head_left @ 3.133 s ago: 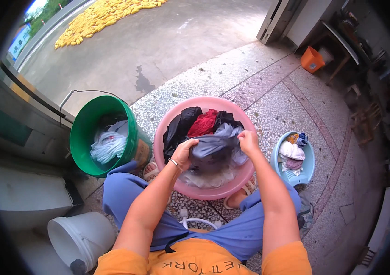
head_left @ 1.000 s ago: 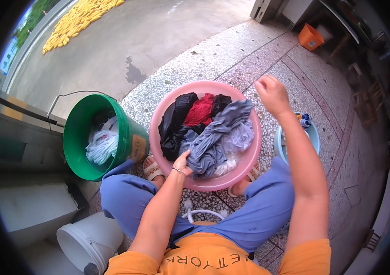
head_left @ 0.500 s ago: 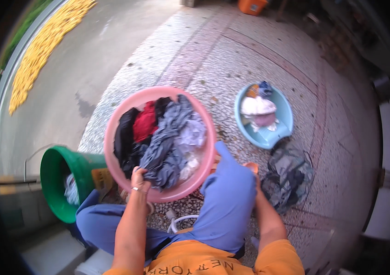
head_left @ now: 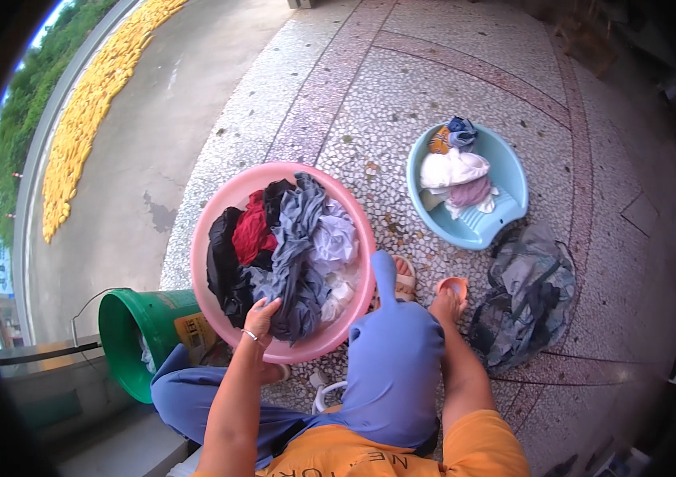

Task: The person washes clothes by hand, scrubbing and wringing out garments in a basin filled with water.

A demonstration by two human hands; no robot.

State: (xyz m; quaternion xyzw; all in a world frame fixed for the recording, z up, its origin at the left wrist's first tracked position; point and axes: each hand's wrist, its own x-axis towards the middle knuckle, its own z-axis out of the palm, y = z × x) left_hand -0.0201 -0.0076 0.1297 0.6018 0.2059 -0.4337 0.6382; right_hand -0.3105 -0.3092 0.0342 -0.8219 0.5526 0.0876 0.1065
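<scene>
Evidently, left fingers [head_left: 258,311] together on grey cloth [head_left: 297,274], right fingers [head_left: 449,302] around orange cup [head_left: 454,283].

Left of the left grip [head_left: 260,320], the wall of the green bucket [head_left: 169,322] hides most of the pale cloth [head_left: 146,354] inside, while below and right of that grip the blue trousers [head_left: 394,374] cover part of a white tube [head_left: 327,391]. At the right grip [head_left: 449,304], the inside of the small orange vessel (a cup, by its look) is too small to make out.
</scene>
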